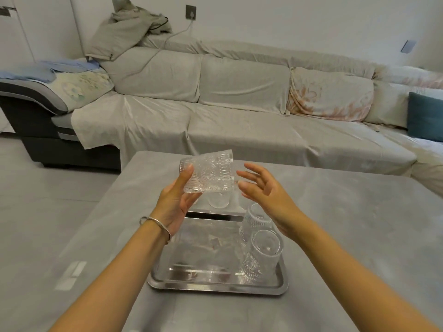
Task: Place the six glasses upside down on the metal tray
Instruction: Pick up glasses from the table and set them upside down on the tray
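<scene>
Left hand grips a tilted glass at 12 o'clock above the tray; right hand spread; no legible writing.

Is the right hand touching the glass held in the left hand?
Apart. The head view shows table between the open right hand and the sideways glass gripped by the left hand.

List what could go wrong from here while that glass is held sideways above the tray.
1. The left hand grips the tilted glass alone; the right hand is open beside it, so the glass could slip.
2. Two upturned glasses crowd the tray's right side; setting this one down nearby might knock them.
3. Another glass stands beyond the tray, just beneath the held one.
</scene>
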`<control>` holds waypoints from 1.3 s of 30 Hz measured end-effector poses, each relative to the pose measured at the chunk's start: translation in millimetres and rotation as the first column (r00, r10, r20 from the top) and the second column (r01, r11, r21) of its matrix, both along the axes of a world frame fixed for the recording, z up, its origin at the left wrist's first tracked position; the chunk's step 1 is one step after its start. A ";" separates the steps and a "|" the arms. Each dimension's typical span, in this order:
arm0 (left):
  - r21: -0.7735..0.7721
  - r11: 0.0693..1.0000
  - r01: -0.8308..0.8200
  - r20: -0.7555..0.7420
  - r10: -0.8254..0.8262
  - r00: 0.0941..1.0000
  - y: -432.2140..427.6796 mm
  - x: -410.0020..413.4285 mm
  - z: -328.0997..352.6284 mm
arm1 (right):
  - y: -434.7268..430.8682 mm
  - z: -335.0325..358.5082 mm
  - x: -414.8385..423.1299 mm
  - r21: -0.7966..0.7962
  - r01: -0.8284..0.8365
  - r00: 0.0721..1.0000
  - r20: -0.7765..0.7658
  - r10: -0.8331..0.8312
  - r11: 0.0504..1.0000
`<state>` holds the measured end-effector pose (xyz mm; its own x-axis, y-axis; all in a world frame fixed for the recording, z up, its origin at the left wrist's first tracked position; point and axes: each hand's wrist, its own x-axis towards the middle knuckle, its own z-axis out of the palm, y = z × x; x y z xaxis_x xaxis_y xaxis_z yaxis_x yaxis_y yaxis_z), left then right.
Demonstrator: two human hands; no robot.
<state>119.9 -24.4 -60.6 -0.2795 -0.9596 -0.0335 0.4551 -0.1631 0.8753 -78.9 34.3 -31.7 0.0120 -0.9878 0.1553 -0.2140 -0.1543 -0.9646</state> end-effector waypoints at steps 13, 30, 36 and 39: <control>-0.202 0.978 -0.050 0.403 0.129 0.906 -21.3 -22.7 -60.8 | -7.9 -69.0 -43.1 0.011 0.184 0.858 -0.489 -0.156 0.983; -0.315 0.935 0.161 0.537 0.035 0.843 -27.4 -57.7 -88.9 | -15.0 -91.6 -45.8 0.020 0.172 0.843 -0.520 -0.136 0.985; -0.317 0.922 0.220 0.535 -0.017 0.844 -23.9 -55.7 -89.5 | -15.8 -90.3 -46.7 0.009 0.162 0.819 -0.560 -0.129 0.987; -0.325 0.917 0.231 0.537 -0.022 0.843 -23.3 -55.3 -89.9 | -15.0 -90.0 -46.1 0.006 0.159 0.813 -0.567 -0.128 0.987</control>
<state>64.6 -47.7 -150.4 -0.4415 -0.8869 0.1360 -0.0785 0.1892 0.9788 -125.0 19.3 -121.7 -0.0608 -0.9915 0.1152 -0.7382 -0.0330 -0.6737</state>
